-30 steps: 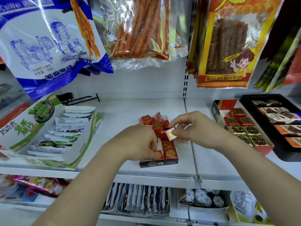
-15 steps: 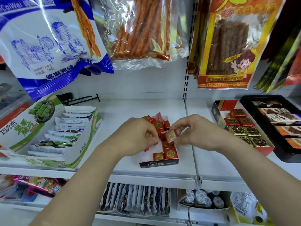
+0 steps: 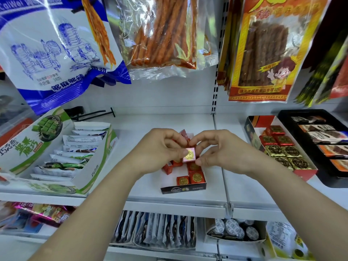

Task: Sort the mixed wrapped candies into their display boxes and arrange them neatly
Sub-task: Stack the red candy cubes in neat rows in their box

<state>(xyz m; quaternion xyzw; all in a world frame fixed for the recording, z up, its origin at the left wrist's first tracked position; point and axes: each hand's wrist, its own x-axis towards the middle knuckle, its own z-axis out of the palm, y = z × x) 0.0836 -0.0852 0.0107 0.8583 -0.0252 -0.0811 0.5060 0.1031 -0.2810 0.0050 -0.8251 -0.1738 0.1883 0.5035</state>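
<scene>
Head cam showed the dark display box (image 3: 183, 189) near the shelf's front edge, red candies (image 3: 196, 178) lined up inside. Right above it, left hand (image 3: 160, 151) and right hand (image 3: 220, 151) both pinched one pink candy (image 3: 189, 156), fingers curled. Further right sat a red box (image 3: 305, 172) of gold candies.

White shelf (image 3: 162, 127); pale back wall (image 3: 160, 95); even light.

Your small box (image 3: 183, 189) sits on the middle of the shelf (image 3: 150, 121), near its front edge, with candies (image 3: 196, 178) in its near end. Over its far half your left hand (image 3: 160, 151) and right hand (image 3: 222, 151) meet, both pinching a single candy (image 3: 188, 155). The carton (image 3: 90, 178) lies to the left, the open box (image 3: 305, 174) to the right, and the tray (image 3: 282, 117) further right.
</scene>
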